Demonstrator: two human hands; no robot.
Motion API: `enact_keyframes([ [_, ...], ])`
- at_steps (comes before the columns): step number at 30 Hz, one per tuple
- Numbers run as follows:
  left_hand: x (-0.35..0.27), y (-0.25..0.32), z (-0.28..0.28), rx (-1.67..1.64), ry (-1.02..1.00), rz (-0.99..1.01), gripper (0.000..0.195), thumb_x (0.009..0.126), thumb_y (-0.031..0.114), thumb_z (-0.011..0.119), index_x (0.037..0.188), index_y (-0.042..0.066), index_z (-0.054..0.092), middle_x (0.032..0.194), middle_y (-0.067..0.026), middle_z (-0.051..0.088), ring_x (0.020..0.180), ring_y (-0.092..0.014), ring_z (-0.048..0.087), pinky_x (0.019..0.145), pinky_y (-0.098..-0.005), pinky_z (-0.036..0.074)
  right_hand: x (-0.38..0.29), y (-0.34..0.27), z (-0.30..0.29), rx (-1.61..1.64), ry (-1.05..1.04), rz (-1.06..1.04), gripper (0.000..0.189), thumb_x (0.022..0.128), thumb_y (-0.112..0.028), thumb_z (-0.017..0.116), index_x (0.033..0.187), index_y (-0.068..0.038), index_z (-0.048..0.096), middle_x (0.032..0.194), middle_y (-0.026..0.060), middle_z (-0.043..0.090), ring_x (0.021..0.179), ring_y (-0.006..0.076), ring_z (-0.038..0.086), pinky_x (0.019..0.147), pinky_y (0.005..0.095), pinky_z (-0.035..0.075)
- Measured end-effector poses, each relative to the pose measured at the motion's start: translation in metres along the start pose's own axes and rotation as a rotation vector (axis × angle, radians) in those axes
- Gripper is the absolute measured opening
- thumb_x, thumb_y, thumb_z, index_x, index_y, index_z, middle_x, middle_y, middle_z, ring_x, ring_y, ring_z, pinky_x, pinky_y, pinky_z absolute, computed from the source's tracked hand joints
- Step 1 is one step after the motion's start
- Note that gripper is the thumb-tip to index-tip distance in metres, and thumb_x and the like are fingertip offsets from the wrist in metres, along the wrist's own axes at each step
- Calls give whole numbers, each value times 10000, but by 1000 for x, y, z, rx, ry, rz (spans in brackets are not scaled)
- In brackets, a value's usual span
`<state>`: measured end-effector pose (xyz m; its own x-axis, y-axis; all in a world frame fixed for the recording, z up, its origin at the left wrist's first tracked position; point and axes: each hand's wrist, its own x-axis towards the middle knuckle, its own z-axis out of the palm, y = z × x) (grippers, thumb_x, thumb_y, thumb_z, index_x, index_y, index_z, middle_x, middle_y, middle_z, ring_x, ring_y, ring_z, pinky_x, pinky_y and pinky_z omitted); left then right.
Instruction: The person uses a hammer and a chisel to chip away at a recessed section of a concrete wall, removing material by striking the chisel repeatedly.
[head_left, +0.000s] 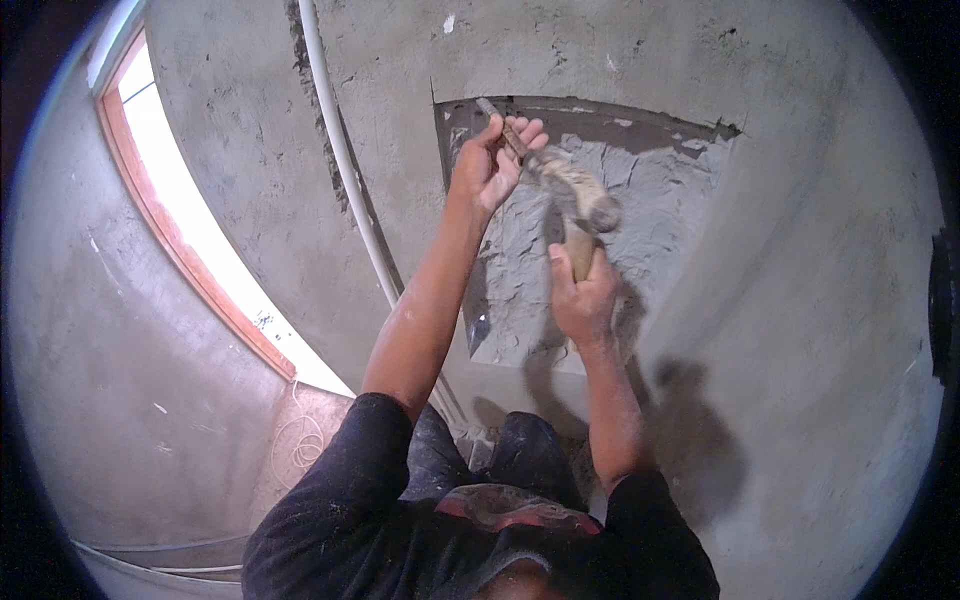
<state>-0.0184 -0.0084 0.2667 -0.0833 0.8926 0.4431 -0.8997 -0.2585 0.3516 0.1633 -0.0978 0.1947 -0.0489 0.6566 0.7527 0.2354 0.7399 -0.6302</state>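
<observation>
Near the upper left corner of a rectangular recess (645, 195) in the plastered wall, my left hand (491, 161) holds a metal chisel (511, 139) between thumb and fingers. The chisel's far tip reaches the recess's top edge. My right hand (589, 296) grips the handle of a hammer (579, 191). Its head is blurred and lies at or very close to the chisel's near end; whether they touch I cannot tell. Rough, broken grey material covers the back of the recess, with a darker smooth strip along its top.
A white pipe (341, 142) runs down the wall left of the recess, beside a chipped groove. Further left is a bright opening with a wooden frame (191, 232). A coiled pale cable (304, 446) lies on the floor below it. My dusty trousers (529, 450) are close to the wall.
</observation>
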Motion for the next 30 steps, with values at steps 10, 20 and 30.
enact_keyframes([
  [10,-1,-3,6,2,-25,-35,204,900,145,463,953,-52,472,955,-191,549,992,-321,548,905,-492,443,-16,43,30,262,65,-266,291,871,-314,510,760,-46,518,648,64,528,550,181,509,484,314,405],
  [20,-3,1,6,37,30,-27,186,917,152,422,884,-23,473,946,-190,542,990,-355,551,903,-523,437,-16,-6,-15,313,172,-262,329,863,-339,513,767,-25,517,671,57,534,591,167,514,535,293,434],
  [30,0,4,-5,302,27,-67,193,898,182,479,938,-7,467,913,-147,551,936,-301,575,871,-446,473,-14,31,11,-41,-1,98,373,816,-322,586,883,39,526,708,234,566,680,402,568,596,422,443],
])
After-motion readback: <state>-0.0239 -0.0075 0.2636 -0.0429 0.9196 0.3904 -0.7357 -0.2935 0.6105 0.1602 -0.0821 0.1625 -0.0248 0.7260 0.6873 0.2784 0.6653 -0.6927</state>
